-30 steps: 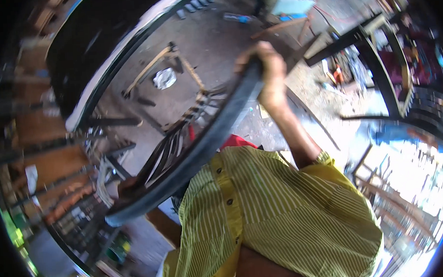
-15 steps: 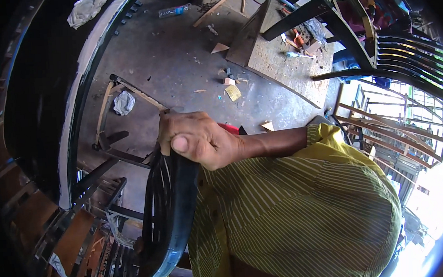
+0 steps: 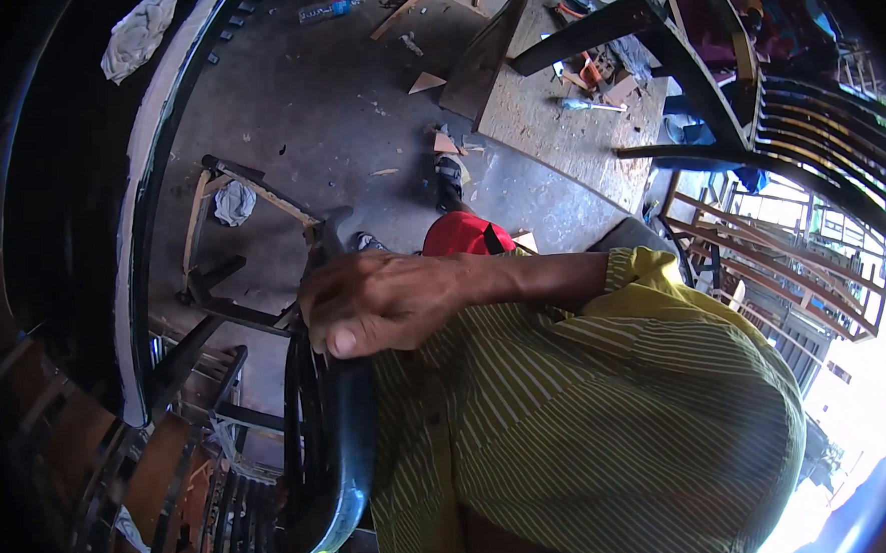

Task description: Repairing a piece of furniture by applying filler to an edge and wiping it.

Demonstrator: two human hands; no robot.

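Observation:
My right hand (image 3: pixel 379 305) comes in from the right and grips the top of a dark wooden chair (image 3: pixel 349 432). Its fingers curl over the far side and are partly hidden, while the thumb lies along the near side. Dark slats and a shiny curved rail of this chair run down beside my striped shirt. Just beyond the hand, an open wooden frame (image 3: pixel 263 194) with dark legs stands over the floor. A crumpled pale cloth or paper (image 3: pixel 233 202) shows inside that frame. My left hand is out of view.
A large black tabletop (image 3: pixel 63 196) with a pale edge fills the left, with a crumpled cloth (image 3: pixel 138 37) on it. A wooden bench (image 3: pixel 555 110) holds tools and a slatted chair (image 3: pixel 735 111). A red rounded object (image 3: pixel 461 233) and a foot (image 3: pixel 449 179) appear beyond my forearm.
My right hand has turned flatter over the chair top and sits slightly further left and lower in view. The red object shows more, and feet have come into sight beyond the forearm.

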